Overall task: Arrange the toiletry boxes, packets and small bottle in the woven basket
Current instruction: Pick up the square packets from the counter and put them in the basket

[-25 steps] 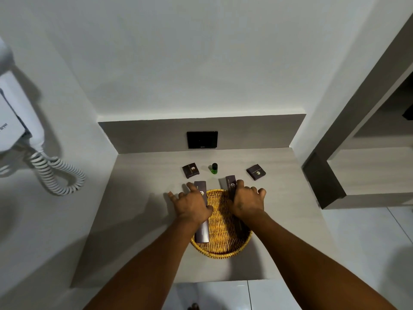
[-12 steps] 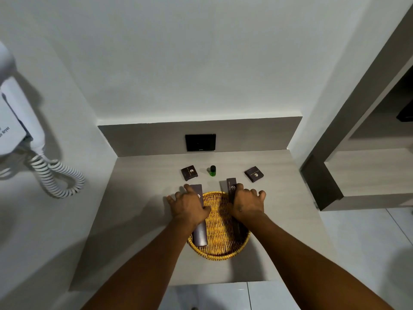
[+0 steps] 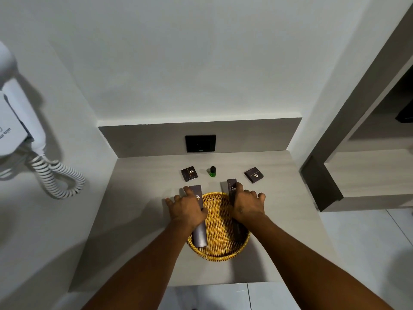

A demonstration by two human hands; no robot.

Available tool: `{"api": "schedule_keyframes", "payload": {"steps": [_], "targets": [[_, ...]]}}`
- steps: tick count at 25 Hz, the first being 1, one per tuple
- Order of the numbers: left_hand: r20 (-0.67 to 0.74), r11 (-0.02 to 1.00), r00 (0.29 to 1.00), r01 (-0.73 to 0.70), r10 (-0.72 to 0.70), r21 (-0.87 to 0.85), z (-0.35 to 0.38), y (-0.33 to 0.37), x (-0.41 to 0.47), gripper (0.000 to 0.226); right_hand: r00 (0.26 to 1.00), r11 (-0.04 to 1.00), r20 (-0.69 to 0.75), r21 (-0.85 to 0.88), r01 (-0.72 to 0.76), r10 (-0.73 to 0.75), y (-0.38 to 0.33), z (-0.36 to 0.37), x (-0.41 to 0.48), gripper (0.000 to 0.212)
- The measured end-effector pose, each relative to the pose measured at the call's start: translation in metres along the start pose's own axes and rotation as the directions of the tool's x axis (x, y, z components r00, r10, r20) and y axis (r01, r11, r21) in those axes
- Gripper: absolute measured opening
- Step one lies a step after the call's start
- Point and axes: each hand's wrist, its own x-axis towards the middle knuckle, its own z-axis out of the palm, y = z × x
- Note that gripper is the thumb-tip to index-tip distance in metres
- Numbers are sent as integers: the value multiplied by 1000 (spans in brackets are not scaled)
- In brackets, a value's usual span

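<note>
A round woven basket (image 3: 219,242) sits on the counter in front of me. Two long dark boxes lie lengthwise in it, their far ends sticking out over the rim. My left hand (image 3: 187,209) rests on the left long box (image 3: 199,236), gripping it. My right hand (image 3: 247,205) grips the right long box (image 3: 232,189), whose near half is hidden by my hand and arm. Behind the basket stand a small green bottle (image 3: 212,171) with a dark cap, a left square dark box (image 3: 189,174) and a right square dark box (image 3: 253,175).
A wall-mounted hair dryer with a coiled cord (image 3: 55,175) hangs at the left. A black wall panel (image 3: 200,143) sits on the backsplash. The counter (image 3: 138,209) ends at walls left and behind, with a dark partition edge (image 3: 319,186) at the right.
Both hands have stayed on the two long boxes in the basket, sliding them very slightly. The view has shifted a little.
</note>
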Motion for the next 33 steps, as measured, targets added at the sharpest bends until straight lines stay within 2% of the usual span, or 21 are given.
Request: {"api": "schedule_keyframes", "payload": {"steps": [4,6,9,12,16,19,23,27,30,33], "targets": [[-84,999,996,-3,0,-38,-2,-6,-1,100,999,999,-31,34,-19,20,4,-2,3,66],[-174,995,985,2,-19,-96,-8,-13,3,89,996,995,-74,82,-51,57,11,-7,9,65],[-267,986,964,-24,-22,-167,-18,-27,23,65,988,983,-97,154,-102,118,28,-15,26,53],[-250,983,965,-115,77,-142,-23,-39,57,49,984,976,-83,161,-145,160,43,-25,55,47],[-126,943,975,-210,182,-259,-20,-45,104,55,981,969,-24,167,-184,190,53,-27,96,44],[-55,934,970,-242,236,-264,-16,-42,127,60,980,967,-8,162,-197,201,55,-21,117,39],[-91,923,952,-306,292,-234,-13,-38,144,49,980,974,0,117,-196,198,54,-9,132,32],[-135,918,954,-295,268,-263,-10,-35,149,45,977,971,-21,114,-209,212,58,-3,139,31],[-109,913,969,-247,224,-323,-11,-33,146,46,971,959,-17,164,-233,239,58,-6,142,30],[-133,866,985,-161,111,-474,-27,-32,136,45,977,956,-24,215,-201,211,53,-20,136,35]]}}
